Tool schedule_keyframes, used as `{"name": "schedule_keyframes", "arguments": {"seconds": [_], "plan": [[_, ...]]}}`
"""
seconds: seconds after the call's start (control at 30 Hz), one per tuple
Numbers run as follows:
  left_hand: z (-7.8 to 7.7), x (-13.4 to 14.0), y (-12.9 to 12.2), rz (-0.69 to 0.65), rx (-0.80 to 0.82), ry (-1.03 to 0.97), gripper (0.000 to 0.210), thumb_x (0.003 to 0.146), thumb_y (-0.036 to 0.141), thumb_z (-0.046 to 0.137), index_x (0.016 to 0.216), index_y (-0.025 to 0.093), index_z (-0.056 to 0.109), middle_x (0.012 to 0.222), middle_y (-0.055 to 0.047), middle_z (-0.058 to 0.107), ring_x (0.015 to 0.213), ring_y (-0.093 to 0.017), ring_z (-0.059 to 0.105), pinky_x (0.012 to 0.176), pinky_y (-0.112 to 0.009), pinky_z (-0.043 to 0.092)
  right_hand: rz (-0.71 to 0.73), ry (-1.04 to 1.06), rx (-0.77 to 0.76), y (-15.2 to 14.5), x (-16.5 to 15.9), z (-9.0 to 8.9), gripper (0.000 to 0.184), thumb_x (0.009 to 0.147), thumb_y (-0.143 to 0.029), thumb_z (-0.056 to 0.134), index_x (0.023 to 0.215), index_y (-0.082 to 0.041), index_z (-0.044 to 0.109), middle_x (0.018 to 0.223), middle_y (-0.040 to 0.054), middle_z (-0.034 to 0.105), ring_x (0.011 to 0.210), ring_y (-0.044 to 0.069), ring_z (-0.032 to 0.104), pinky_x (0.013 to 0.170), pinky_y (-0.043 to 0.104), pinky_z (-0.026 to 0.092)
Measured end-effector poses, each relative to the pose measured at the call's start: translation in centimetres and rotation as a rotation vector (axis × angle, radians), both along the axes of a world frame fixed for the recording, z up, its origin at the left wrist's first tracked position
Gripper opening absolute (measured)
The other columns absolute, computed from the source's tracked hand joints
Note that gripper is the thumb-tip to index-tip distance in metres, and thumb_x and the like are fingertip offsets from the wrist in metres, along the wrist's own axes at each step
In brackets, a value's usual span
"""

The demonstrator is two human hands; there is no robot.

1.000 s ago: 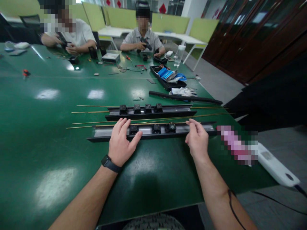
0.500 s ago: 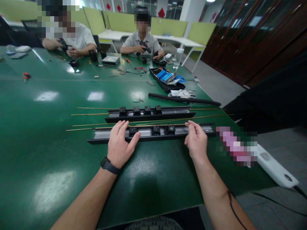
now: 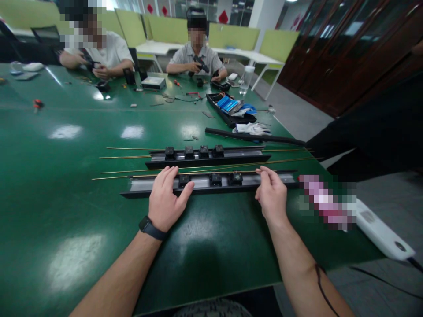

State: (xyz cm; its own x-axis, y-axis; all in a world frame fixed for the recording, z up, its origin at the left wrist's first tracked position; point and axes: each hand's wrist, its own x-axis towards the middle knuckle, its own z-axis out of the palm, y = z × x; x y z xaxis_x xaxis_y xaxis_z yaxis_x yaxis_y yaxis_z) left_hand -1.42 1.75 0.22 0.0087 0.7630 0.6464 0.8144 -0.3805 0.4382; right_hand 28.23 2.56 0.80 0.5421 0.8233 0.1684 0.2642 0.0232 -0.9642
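Note:
Across the near black channel rail point(image 3: 201, 190), which holds several small black blocks point(image 3: 216, 179) in its light inner strip, lies my left hand point(image 3: 164, 193). Its fingers are stretched out over the rail's far edge and its thumb stands apart beside the leftmost block. My right hand point(image 3: 271, 192) is at the rail's right part, with thumb and forefinger pinched on the right end of a thin brass rod point(image 3: 224, 172). This rod runs along the far edge of the rail and passes under or behind my left fingertips; its contact with them is hidden.
A second black rail point(image 3: 211, 161) with several blocks and more brass rods lies just beyond. Farther back are a black tube point(image 3: 251, 136), white gloves point(image 3: 253, 128) and a black tray point(image 3: 228, 115). A white power strip point(image 3: 380, 231) lies at right. Two people sit across the table.

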Motion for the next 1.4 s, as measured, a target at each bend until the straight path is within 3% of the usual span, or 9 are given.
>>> {"name": "schedule_keyframes", "arguments": {"seconds": [0.73, 1.4], "plan": [[0.28, 0.08, -0.07, 0.024, -0.010, -0.039, 0.054, 0.098, 0.052, 0.059, 0.136, 0.013, 0.061, 0.142, -0.019, 0.064, 0.143, -0.032, 0.053, 0.121, -0.053, 0.042, 0.007, 0.011, 0.006, -0.06, -0.05, 0.04, 0.046, 0.096, -0.053, 0.060, 0.125, -0.019, 0.070, 0.128, 0.0126, 0.074, 0.037, 0.003, 0.049, 0.033, 0.021, 0.034], [0.06, -0.03, -0.07, 0.015, 0.008, -0.010, 0.053, 0.100, 0.049, 0.057, 0.137, 0.011, 0.060, 0.135, -0.019, 0.068, 0.136, -0.033, 0.059, 0.117, -0.052, 0.047, 0.007, 0.013, -0.025, -0.23, -0.15, 0.22, 0.054, 0.093, -0.061, 0.060, 0.128, -0.021, 0.070, 0.130, 0.0131, 0.073, 0.040, 0.004, 0.049, 0.035, 0.022, 0.037]]}}
